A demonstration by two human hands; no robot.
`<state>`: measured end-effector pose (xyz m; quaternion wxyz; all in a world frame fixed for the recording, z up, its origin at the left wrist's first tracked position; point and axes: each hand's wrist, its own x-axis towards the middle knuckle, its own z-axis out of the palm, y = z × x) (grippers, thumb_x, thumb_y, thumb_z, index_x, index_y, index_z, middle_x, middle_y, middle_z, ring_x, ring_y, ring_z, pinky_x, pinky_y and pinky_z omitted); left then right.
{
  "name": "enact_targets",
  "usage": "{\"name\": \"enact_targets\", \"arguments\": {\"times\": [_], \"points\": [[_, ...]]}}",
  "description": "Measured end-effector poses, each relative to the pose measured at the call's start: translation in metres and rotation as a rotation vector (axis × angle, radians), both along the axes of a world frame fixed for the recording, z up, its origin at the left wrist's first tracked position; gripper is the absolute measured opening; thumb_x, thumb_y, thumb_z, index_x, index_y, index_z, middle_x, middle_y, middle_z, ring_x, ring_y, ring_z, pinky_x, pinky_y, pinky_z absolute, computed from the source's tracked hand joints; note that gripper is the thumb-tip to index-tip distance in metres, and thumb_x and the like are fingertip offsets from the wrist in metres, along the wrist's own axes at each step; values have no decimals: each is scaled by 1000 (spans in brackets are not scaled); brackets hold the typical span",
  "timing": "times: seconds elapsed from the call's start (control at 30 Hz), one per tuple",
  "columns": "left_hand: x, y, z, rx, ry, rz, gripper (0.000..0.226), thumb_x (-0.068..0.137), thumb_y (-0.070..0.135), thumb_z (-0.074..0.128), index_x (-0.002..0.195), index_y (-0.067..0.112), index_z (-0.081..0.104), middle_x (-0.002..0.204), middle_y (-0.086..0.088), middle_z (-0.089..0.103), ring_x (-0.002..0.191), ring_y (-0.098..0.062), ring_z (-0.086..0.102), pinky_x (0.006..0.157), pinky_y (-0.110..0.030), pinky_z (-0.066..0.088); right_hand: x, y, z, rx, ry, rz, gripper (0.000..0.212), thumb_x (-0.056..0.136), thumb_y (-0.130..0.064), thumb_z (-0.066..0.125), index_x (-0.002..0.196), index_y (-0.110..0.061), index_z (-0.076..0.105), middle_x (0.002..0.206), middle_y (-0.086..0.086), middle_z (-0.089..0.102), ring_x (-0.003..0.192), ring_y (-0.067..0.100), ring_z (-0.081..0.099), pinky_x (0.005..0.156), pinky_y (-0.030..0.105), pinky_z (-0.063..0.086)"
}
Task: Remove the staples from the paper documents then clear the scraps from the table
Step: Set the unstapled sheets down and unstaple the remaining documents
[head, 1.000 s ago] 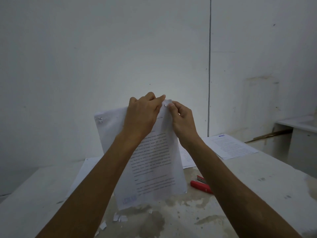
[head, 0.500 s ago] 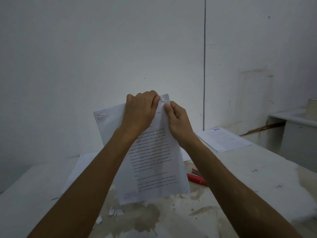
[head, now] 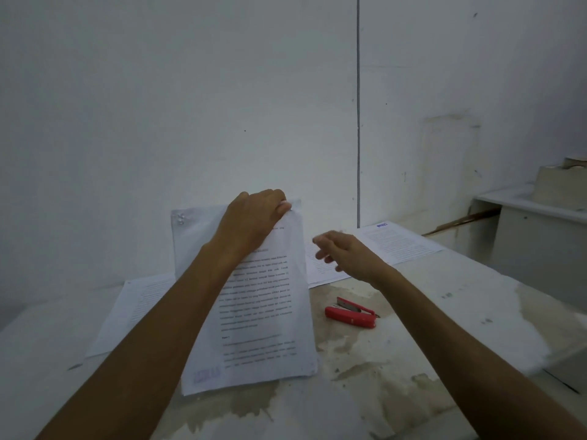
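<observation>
Worktop (head: 476, 312): a pale, stained surface that ran up to a white wall at its far edge, with worn brown patches through the middle and toward the near edge.
Stapled document (head: 270, 312): held up off the worktop over its middle, hanging almost upright with the printed side toward the camera; its bottom edge hung just above the stained patch, and a crumpled spot showed at its top left corner.
Sheets at the left (head: 133, 312): printed pages lay flat toward the worktop's left side, partly hidden behind the raised document and the left forearm.
Sheets at the far right (head: 400, 246): more printed pages lay flat near the far edge, one with a blue heading, reaching toward the far right corner.
Left hand (head: 251, 223): up at the document's top edge, fingers curled over it and pinching the paper near the top right corner, carrying the whole bundle alone.
Right hand (head: 346, 252): off the paper and in the air just right of the document, above the far sheets; fingers loose and slightly spread, blurred, nothing plainly held in them.
Red staple tool (head: 351, 314): lay on the worktop right of the document's lower half, below the right hand and apart from it, its metal jaw part showing on top.
</observation>
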<state>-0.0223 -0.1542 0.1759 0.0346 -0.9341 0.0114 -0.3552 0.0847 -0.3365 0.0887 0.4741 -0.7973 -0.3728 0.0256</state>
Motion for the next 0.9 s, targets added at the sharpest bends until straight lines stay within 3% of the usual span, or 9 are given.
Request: {"name": "enact_targets", "arguments": {"times": [0.17, 0.27, 0.33, 0.47, 0.63, 0.73, 0.9], "points": [[0, 2, -1, -18, -16, -15, 29, 104, 31, 37, 94, 14, 57, 91, -2, 64, 77, -24, 56, 78, -33, 37, 20, -22, -52, -570, -52, -105, 79, 85, -67, 58, 144, -17, 43, 144, 9, 52, 125, 25, 54, 105, 40, 44], [0, 3, -1, -17, -12, -4, 29, 104, 32, 36, 94, 13, 56, 90, -2, 64, 78, -25, 57, 80, -35, 39, 23, -25, -77, -801, -55, -148, 98, 75, -76, 62, 149, -19, 36, 149, 10, 43, 132, 29, 46, 108, 42, 41], [-1, 4, -1, -27, -5, -4, 30, 104, 33, 37, 95, 12, 57, 91, -3, 64, 79, -27, 57, 81, -37, 41, 23, -24, -88, -861, -86, -154, 95, 74, -74, 65, 147, -19, 40, 144, 9, 46, 125, 27, 49, 103, 38, 44], [-3, 6, -3, -26, 4, 1, 32, 103, 34, 36, 96, 11, 58, 92, -4, 65, 82, -28, 59, 83, -39, 42, 24, -27, -95, -807, -131, -168, 80, 74, -68, 70, 135, -19, 50, 128, 5, 54, 108, 20, 55, 90, 31, 49], [-3, 10, -5, -44, -3, -6, 32, 104, 32, 35, 96, 11, 58, 90, -4, 63, 80, -26, 57, 78, -34, 40, 26, -30, -96, -693, -116, -130, 73, 78, -60, 72, 135, -20, 51, 128, 4, 56, 108, 20, 56, 86, 27, 46], [-3, 11, -5, -40, -9, -10, 33, 104, 32, 33, 93, 12, 57, 86, -2, 61, 77, -25, 56, 75, -32, 38, 29, -32, -91, -549, -84, -104, 69, 81, -51, 74, 138, -20, 49, 131, 6, 56, 109, 20, 56, 88, 27, 46], [-4, 13, -5, -31, -42, -16, 31, 104, 32, 35, 96, 13, 59, 91, -2, 64, 75, -22, 54, 74, -29, 33, 28, -30, -47, -284, -151, -9, 60, 85, -38, 75, 134, -24, 44, 127, 7, 54, 99, 15, 59, 69, 12, 47]]}}
